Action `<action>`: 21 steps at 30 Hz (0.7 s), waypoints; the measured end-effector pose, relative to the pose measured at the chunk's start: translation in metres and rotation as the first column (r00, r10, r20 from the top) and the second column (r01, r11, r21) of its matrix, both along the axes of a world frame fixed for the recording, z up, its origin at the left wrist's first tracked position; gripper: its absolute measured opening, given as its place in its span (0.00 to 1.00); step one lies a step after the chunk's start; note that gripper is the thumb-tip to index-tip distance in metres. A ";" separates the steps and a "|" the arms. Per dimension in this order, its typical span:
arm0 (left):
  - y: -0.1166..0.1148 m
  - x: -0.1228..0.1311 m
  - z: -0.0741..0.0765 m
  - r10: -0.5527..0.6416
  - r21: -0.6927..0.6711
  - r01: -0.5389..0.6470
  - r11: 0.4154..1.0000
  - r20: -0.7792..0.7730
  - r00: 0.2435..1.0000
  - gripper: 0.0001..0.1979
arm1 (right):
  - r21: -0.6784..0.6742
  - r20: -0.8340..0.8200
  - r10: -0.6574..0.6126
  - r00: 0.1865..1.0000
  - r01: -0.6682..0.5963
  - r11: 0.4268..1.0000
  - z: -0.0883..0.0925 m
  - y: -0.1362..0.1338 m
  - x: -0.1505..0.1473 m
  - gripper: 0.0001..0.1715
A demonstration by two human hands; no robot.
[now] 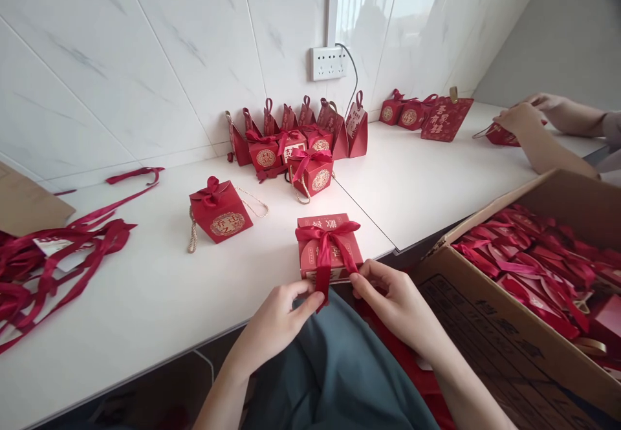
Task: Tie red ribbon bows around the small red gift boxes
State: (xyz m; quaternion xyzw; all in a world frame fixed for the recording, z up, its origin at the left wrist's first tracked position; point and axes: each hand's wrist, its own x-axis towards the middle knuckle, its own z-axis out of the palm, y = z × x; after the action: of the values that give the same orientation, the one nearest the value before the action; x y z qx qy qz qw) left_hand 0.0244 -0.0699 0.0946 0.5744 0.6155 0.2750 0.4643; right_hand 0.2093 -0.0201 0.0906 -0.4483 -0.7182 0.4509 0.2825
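A red gift box [310, 255] with gold print lies at the table's front edge, a dark red ribbon [330, 239] tied over it in a bow. One hanging ribbon tail is pinched between the thumb and fingers of my left hand [279, 317], just below the box's near face. At the box's right near corner, my right hand [392, 297] is closed on the other tail, its thumb against the forefinger. Left of these, a finished-looking red box [220, 213] with a bow and a gold cord handle sits on the table. Another bowed box [313, 171] stands behind.
Loose red ribbons [97, 249] are heaped at the left on the white table [160, 275]. Several red boxes and pouches [356, 132] line the tiled wall below a socket strip [328, 63]. A cardboard carton [466, 301] full of red boxes stands right. A co-worker's hands [526, 116] hold a red box.
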 end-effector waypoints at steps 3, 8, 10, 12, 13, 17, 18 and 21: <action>-0.003 -0.010 0.001 -0.073 -0.019 0.072 0.997 -0.055 0.996 0.17 | 0.009 0.068 0.040 0.997 -0.040 0.999 0.001 -0.002 0.002 0.19; -0.009 -0.057 0.018 -0.296 -0.229 0.261 0.938 -0.134 0.946 0.13 | -0.129 0.198 0.273 0.942 -0.251 0.959 0.012 0.005 0.037 0.14; -0.001 -0.069 0.025 -0.180 -0.153 0.156 0.976 -0.157 0.971 0.15 | -0.155 0.244 0.296 0.924 -0.264 0.952 0.018 0.018 0.052 0.16; 0.014 -0.068 0.028 0.005 0.056 0.002 0.998 -0.131 0.991 0.18 | -0.056 0.237 0.138 0.962 -0.128 0.990 0.021 0.034 0.055 0.23; 0.024 -0.063 0.027 0.103 0.166 -0.085 0.983 -0.103 0.989 0.19 | 0.018 0.190 0.018 0.982 -0.022 1.000 0.022 0.043 0.051 0.26; 0.058 -0.029 0.020 0.304 0.314 -0.266 0.912 -0.080 0.949 0.21 | 0.140 0.029 -0.172 0.985 0.166 0.976 0.017 0.067 0.009 0.30; 0.062 -0.022 0.018 0.323 0.322 -0.285 0.903 -0.071 0.944 0.21 | 0.148 0.035 -0.176 0.984 0.169 0.975 0.015 0.070 -0.001 0.30; 0.064 -0.012 0.013 0.346 0.359 -0.320 0.876 -0.007 0.938 0.19 | 0.124 0.010 -0.155 0.988 0.152 0.981 0.009 0.071 -0.019 0.27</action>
State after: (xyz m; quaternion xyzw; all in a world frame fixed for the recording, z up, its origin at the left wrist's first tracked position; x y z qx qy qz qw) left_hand 0.0123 -0.0062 0.1073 0.5431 0.6617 0.4362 0.2774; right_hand 0.1898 0.0512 0.0999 -0.4884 -0.7106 0.3784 0.3366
